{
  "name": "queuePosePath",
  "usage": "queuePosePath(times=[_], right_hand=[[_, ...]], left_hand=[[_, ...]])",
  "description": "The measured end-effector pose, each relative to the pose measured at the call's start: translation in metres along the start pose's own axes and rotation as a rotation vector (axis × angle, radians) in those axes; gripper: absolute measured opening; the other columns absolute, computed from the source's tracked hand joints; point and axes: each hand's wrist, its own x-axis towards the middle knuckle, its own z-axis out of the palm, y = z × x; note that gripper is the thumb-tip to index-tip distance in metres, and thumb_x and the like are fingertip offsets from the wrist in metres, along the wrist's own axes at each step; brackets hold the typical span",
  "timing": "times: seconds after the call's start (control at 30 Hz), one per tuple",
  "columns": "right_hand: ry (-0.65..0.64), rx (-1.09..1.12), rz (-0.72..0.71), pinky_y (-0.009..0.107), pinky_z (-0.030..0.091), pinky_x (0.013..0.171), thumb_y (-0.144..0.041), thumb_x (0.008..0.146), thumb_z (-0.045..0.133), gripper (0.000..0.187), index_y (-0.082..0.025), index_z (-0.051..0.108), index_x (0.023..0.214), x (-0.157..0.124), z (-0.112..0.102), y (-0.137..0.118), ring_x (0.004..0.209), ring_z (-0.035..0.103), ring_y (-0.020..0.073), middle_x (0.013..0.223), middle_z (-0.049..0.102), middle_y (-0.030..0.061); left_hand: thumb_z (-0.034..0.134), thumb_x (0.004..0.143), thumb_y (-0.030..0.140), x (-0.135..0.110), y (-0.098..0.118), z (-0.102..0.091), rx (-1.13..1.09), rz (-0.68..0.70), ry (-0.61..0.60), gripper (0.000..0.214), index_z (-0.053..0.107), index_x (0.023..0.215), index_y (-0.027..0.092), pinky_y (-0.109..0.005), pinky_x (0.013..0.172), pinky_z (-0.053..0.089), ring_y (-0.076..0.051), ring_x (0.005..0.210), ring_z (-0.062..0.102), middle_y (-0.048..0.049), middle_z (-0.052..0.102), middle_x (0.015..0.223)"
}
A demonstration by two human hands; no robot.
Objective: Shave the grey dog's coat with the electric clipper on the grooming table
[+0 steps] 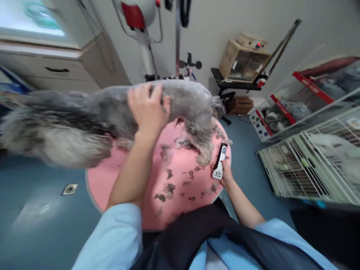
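Note:
A grey dog (pixel 112 103) with a short-trimmed back and longer, shaggy fur on head and legs stands on a round pink table (pixel 126 198). My left hand (pixel 149 108) lies on its back with the fingers spread over the fur. At the table's right edge, my right hand (pixel 226 172) is wrapped round white and black hair clippers (pixel 220 163), their dark end pointing away from me. The clippers are apart from the dog, just right of its hind leg. Clumps of cut grey fur (pixel 168 189) are scattered over the table.
Wire cages (pixel 300 165) holding pale animals stand on the right. Behind is a wooden box with a glass front (pixel 247 63) on a black shelf. A metal post (pixel 177 41) and a red and white machine on a stand (pixel 137 17) rise beyond the dog.

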Motion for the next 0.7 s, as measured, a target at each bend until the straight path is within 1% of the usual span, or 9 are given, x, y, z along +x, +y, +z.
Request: queuePosePath(times=[0.07, 0.13, 0.2, 0.3, 0.37, 0.47, 0.57, 0.63, 0.7], right_hand=[[-0.017, 0.014, 0.002, 0.029, 0.055, 0.050, -0.068, 0.071, 0.073, 0.054, -0.024, 0.062, 0.099, -0.002, 0.000, -0.002, 0.054, 0.065, 0.0166, 0.067, 0.070, 0.0014], [-0.021, 0.042, -0.009, 0.028, 0.054, 0.049, -0.061, 0.070, 0.075, 0.052, -0.025, 0.060, 0.103, -0.003, 0.000, -0.005, 0.055, 0.064, 0.0164, 0.068, 0.070, -0.0003], [-0.039, 0.041, -0.037, 0.026, 0.053, 0.050, -0.047, 0.064, 0.081, 0.055, -0.027, 0.057, 0.110, -0.004, 0.000, -0.007, 0.057, 0.064, 0.0159, 0.072, 0.071, -0.0034], [-0.104, -0.041, -0.046, 0.025, 0.052, 0.052, -0.034, 0.064, 0.080, 0.048, -0.025, 0.059, 0.106, -0.006, 0.000, -0.009, 0.061, 0.063, 0.0152, 0.074, 0.070, -0.0032], [-0.119, -0.088, -0.044, 0.025, 0.051, 0.052, -0.036, 0.067, 0.077, 0.038, -0.023, 0.060, 0.098, -0.005, 0.000, -0.009, 0.060, 0.062, 0.0146, 0.072, 0.068, -0.0013], [-0.097, -0.130, -0.054, 0.025, 0.050, 0.051, -0.041, 0.067, 0.078, 0.038, -0.022, 0.059, 0.094, -0.005, 0.001, -0.008, 0.059, 0.059, 0.0140, 0.073, 0.066, -0.0008], [-0.077, -0.165, -0.043, 0.025, 0.050, 0.051, -0.043, 0.070, 0.076, 0.033, -0.022, 0.060, 0.090, -0.005, 0.003, -0.007, 0.057, 0.058, 0.0140, 0.070, 0.065, -0.0010], [-0.062, -0.171, -0.042, 0.025, 0.049, 0.049, -0.044, 0.074, 0.072, 0.028, -0.022, 0.060, 0.088, -0.006, 0.004, -0.007, 0.056, 0.057, 0.0140, 0.067, 0.064, -0.0010], [-0.067, -0.172, -0.053, 0.026, 0.048, 0.048, -0.044, 0.075, 0.071, 0.027, -0.022, 0.060, 0.086, -0.006, 0.004, -0.007, 0.054, 0.057, 0.0140, 0.066, 0.064, -0.0003]], left_hand=[[0.058, 0.092, 0.048, 0.006, -0.003, -0.005, -0.002, -0.006, -0.068, 0.053, 0.061, 0.133, 0.014, -0.063, 0.122, 0.016, -0.034, 0.138, 0.042, -0.0132, 0.056, 0.141], [0.055, 0.093, 0.052, 0.004, -0.009, -0.006, -0.031, -0.006, -0.054, 0.053, 0.060, 0.135, 0.019, -0.061, 0.125, 0.014, -0.033, 0.138, 0.041, -0.0087, 0.055, 0.142], [0.050, 0.093, 0.058, -0.002, -0.016, -0.001, -0.004, 0.021, -0.023, 0.058, 0.058, 0.140, 0.024, -0.060, 0.126, 0.013, -0.033, 0.140, 0.040, -0.0055, 0.052, 0.147], [0.046, 0.091, 0.068, -0.019, -0.022, 0.009, 0.021, 0.064, 0.010, 0.073, 0.053, 0.146, 0.021, -0.061, 0.127, 0.002, -0.034, 0.150, 0.028, -0.0068, 0.042, 0.158], [0.049, 0.088, 0.073, -0.031, -0.022, 0.016, -0.101, 0.044, 0.036, 0.074, 0.055, 0.142, 0.022, -0.059, 0.128, -0.006, -0.032, 0.157, 0.014, -0.0044, 0.037, 0.162], [0.054, 0.086, 0.074, -0.045, -0.019, 0.022, -0.301, -0.001, 0.073, 0.063, 0.061, 0.129, 0.028, -0.057, 0.129, -0.007, -0.030, 0.159, 0.005, 0.0019, 0.038, 0.162], [0.058, 0.088, 0.068, -0.055, -0.017, 0.028, -0.315, 0.016, 0.093, 0.057, 0.062, 0.124, 0.025, -0.060, 0.128, -0.003, -0.032, 0.158, 0.011, -0.0023, 0.040, 0.160], [0.061, 0.089, 0.061, -0.062, -0.017, 0.036, -0.336, 0.025, 0.089, 0.050, 0.062, 0.121, 0.023, -0.059, 0.128, 0.008, -0.031, 0.154, 0.024, -0.0062, 0.046, 0.154], [0.062, 0.090, 0.056, -0.070, -0.016, 0.047, -0.407, 0.036, 0.091, 0.043, 0.063, 0.115, 0.022, -0.054, 0.125, 0.023, -0.030, 0.145, 0.040, -0.0099, 0.055, 0.142]])
